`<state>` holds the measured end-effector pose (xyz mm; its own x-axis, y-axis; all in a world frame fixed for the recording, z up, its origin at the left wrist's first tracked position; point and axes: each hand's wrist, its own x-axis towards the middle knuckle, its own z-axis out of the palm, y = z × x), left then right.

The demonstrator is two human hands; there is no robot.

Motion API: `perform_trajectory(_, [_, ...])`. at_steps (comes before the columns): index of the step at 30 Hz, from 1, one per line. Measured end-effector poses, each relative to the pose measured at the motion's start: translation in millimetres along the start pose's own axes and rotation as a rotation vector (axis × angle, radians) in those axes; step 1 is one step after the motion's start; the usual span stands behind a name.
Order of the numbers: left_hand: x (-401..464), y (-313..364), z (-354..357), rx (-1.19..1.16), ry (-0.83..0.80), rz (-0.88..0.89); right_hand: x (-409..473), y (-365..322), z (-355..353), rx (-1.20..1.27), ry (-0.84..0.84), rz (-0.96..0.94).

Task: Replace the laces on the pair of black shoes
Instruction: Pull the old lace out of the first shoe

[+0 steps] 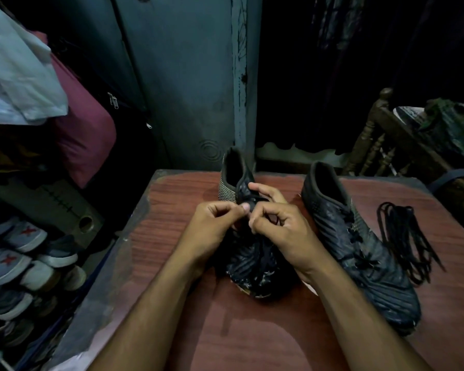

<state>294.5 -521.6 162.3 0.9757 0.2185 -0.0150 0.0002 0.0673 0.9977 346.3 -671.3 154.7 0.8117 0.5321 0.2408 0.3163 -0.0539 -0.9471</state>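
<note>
Head view: both hands, left hand (214, 223) and right hand (276, 223), pinch a lace (255, 198) at the top eyelets of the left shoe (241, 253) mid-desk (172, 236). Right shoe (359, 242) looks laced; a loose lace bundle (405, 236) lies right of it. Guessing nearly done.

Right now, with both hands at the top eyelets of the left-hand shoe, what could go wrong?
1. The left hand and right hand pinch the lace on a black shoe in dim light; an eyelet could easily be missed.
2. The loose laces lie close to the table edge and could slide off.
3. The second shoe lies close to the right forearm; a nudge might shift it.
</note>
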Motion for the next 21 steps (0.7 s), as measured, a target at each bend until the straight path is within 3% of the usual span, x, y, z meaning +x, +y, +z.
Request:
perform_trajectory(3, [1,-1,-4,-0.089,-0.054,-0.013,1,2,-1,0.011,0.02,0.006])
perform_trajectory(7, [-3,0,-8,-0.128,-0.148,0.042,6,10,0,0.087,0.202,0.037])
perform_trajectory(11, [2,-1,-9,0.332,0.0,0.394,9,11,4,0.147,0.403,0.02])
perform_trajectory(14, [5,-9,-8,0.676,0.189,0.469,9,4,-5,0.167,0.621,-0.034])
perform_trajectory(18, [7,-17,-3,0.747,0.239,0.46,6,-12,-17,0.283,0.779,-0.121])
perform_trajectory(21, [10,-21,0,0.756,0.253,0.444,7,-10,-17,0.239,0.824,-0.139])
